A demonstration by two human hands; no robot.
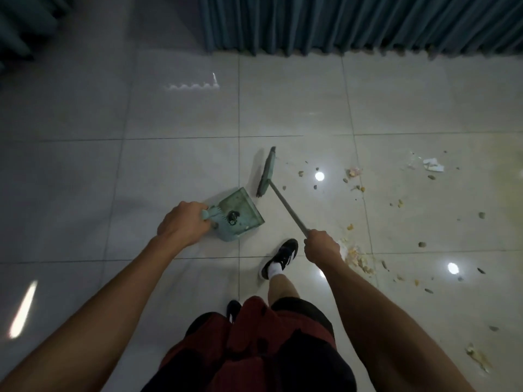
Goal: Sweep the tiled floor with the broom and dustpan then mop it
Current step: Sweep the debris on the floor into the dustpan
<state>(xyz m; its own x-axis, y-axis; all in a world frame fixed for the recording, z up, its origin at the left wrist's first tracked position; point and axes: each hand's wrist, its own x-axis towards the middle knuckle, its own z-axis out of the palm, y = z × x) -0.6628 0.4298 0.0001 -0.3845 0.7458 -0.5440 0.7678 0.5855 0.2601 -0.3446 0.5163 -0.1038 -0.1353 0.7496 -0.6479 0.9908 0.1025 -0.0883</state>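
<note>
Our left hand (184, 222) is curled tight around the handle of the pale green dustpan (237, 215), fingers wrapped over its end. The dustpan sits near the middle of the tiled floor (181, 114), its open mouth turned toward the far right, and a small dark clump of dirt lies inside it near the comb teeth at the back. Our right hand (322, 247) is clamped around the grey handle of the broom (267, 172); the handle slants up and to the left from our fist to the green broom head, which stands just beyond the mouth of the dustpan, close to it but not touching as far as we can see.

To the right of the broom, toward the right edge of the floor, we see scattered rubbish (356, 172): small stones, yellowish crumbs and a torn scrap of white paper (433, 164). A denser heap of crumbs (359, 256) lies just beside our right hand, partly hidden behind it. More bits trail down toward the near right corner.

Our black shoe (281, 257) with a white sock is planted between the dustpan and that heap. Along the far edge of the floor hangs a dark teal curtain (353, 24). Bright spots of ceiling light reflect off the glossy tiles.
</note>
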